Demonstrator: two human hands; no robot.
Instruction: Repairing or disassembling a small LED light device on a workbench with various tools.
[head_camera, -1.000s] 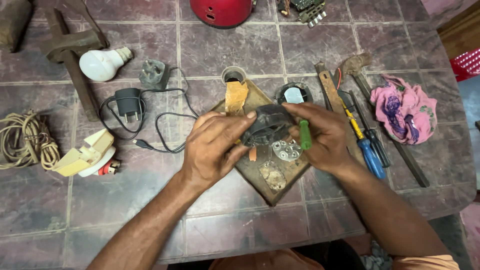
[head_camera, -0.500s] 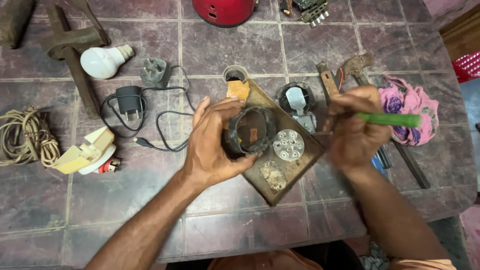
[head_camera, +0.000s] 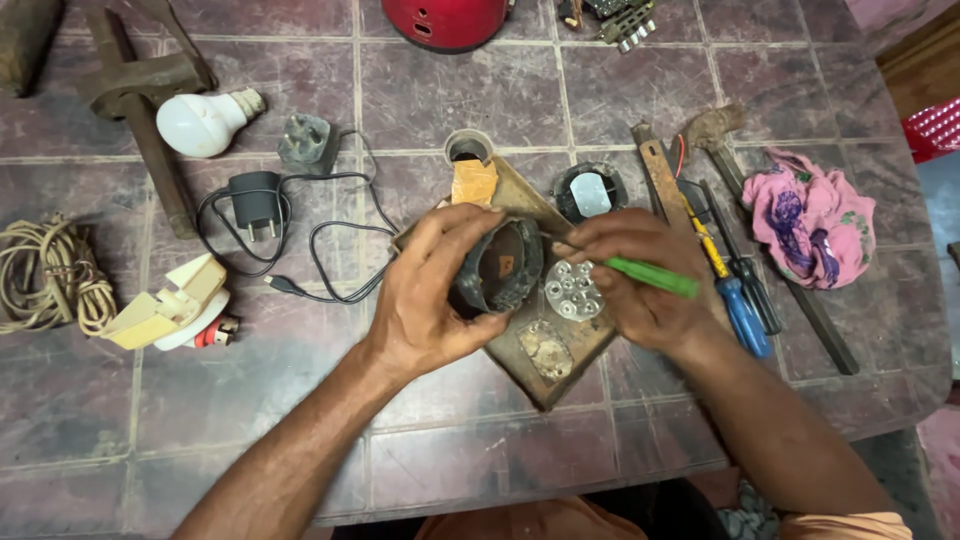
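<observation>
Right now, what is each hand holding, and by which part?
The left hand holds the dark round housing by its outer rim. The right hand holds a green-handled screwdriver by the handle.

Bare tile is lying open below the left hand (head_camera: 430, 290), toward the table's near edge. To its left, a black charger cable (head_camera: 330, 250) and a cream plug (head_camera: 170, 305) are crowding the way. Right of the right hand (head_camera: 640, 275), screwdrivers (head_camera: 735, 290) and a pink cloth (head_camera: 810, 220) are blocking passage.
</observation>
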